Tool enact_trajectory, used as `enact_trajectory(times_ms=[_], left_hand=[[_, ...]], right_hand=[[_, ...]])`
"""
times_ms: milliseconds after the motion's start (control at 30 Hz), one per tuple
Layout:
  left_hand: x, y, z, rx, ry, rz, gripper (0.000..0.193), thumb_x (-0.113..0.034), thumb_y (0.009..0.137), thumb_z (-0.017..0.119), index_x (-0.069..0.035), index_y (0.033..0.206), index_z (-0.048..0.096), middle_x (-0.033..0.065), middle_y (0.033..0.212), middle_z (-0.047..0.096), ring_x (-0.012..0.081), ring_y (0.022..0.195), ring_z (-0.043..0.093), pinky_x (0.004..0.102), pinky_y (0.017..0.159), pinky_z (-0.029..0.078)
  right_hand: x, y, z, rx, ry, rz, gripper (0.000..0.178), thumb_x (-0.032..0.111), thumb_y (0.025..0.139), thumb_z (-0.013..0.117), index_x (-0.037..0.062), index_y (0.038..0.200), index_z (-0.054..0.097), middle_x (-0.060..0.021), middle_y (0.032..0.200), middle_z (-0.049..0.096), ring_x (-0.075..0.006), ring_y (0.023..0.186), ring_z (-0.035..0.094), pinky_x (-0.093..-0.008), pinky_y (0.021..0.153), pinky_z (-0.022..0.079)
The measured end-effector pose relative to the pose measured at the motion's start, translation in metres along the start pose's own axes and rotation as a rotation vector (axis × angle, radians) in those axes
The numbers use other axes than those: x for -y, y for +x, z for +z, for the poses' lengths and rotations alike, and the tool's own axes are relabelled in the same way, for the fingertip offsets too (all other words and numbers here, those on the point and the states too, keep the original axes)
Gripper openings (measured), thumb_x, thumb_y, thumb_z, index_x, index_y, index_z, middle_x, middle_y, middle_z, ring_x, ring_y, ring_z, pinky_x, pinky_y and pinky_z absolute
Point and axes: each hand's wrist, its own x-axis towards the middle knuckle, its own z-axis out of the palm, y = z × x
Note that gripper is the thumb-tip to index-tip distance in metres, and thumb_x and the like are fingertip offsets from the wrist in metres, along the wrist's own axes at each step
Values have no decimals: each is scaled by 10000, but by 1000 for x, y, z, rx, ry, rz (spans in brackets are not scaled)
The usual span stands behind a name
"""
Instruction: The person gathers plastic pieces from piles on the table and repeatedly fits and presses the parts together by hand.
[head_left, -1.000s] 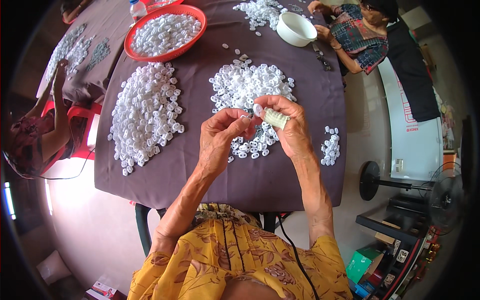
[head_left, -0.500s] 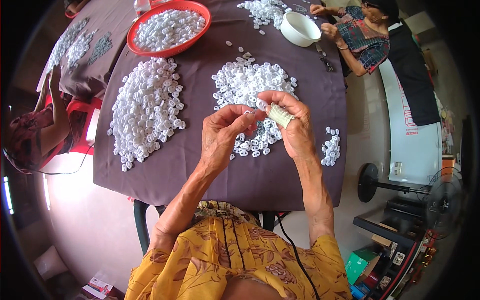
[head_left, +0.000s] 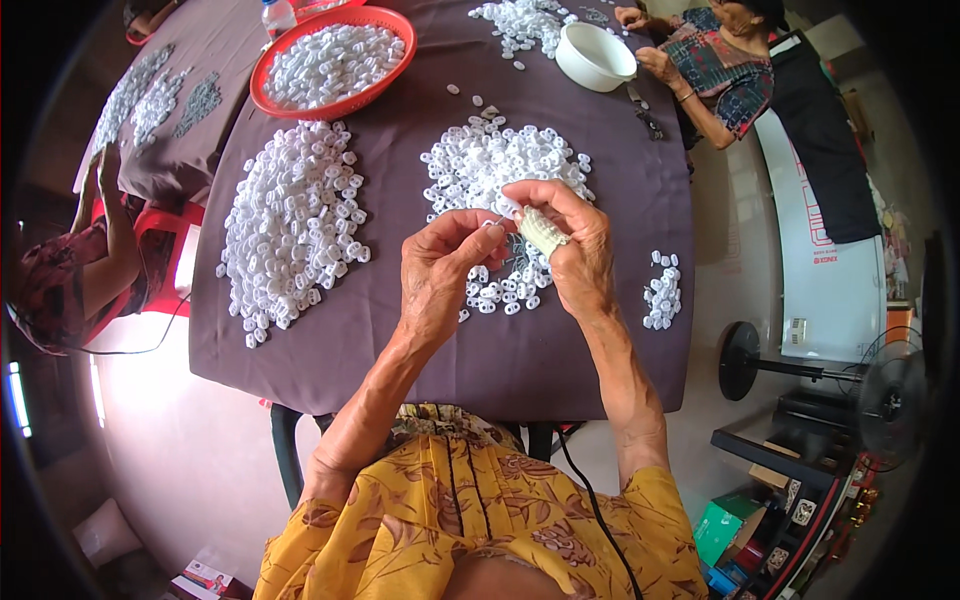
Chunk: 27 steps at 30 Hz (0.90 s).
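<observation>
Both my hands work close together above the middle of the table, fingertips nearly touching. Between the thumb and index finger of my right hand (head_left: 580,250) is a small white oval plastic piece (head_left: 509,208). A pale knitted finger cover (head_left: 542,232) wraps that hand's thumb. My left hand (head_left: 435,270) pinches something tiny and thin against the piece; its kind is too small to make out. Behind and beneath the hands lies a heap of white two-holed oval pieces (head_left: 500,155), partly hidden by them. Small grey parts (head_left: 517,256) show between my hands.
A larger heap of white pieces (head_left: 290,220) lies left, a small cluster (head_left: 662,295) right. Beyond stand a red basket (head_left: 408,62) of white pieces and a white bowl (head_left: 600,75). A co-worker (head_left: 715,75) sits far right; another person's arms (head_left: 95,215) reach in at left.
My right hand has shifted slightly left, bringing the white piece closer to my left fingertips. My left hand stays almost in place. The whole view has shifted a little.
</observation>
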Motion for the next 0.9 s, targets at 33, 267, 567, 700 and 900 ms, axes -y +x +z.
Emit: enact_trajectory(times_ms=[33,267,567,700,900], left_hand=[[0,0,0,3,2,-1,132,-104,824,577,5,895,599,57,810,620,105,690,560,241,652,456],[3,1,0,-7,-26,6,131,-77,815,595,28,893,608,68,817,630,95,670,547,227,628,452],[4,1,0,-16,-28,9,134,-85,812,604,25,887,611,60,796,627,93,655,546,230,615,455],[5,1,1,-32,-36,17,142,-96,806,615,23,884,612,59,789,626,98,653,555,231,607,459],[7,1,-1,-14,7,19,115,-86,814,597,-2,893,592,53,802,610,122,683,577,253,639,470]], right_hand=[[0,0,0,13,-17,-11,223,-57,792,486,-8,977,602,-32,914,604,-98,789,568,-229,751,455],[-1,0,-1,13,-29,-20,230,-61,788,496,9,977,607,-30,903,601,-89,790,566,-217,743,451],[0,-1,-1,24,-44,-49,232,-79,781,490,3,965,603,-32,902,590,-98,841,559,-223,760,450],[-1,-2,-1,20,8,-12,230,-85,774,491,-3,959,601,-35,906,593,-101,848,562,-228,767,452],[-2,-2,-1,22,16,4,225,-92,767,486,-7,941,601,-39,908,599,-109,849,567,-233,775,456]])
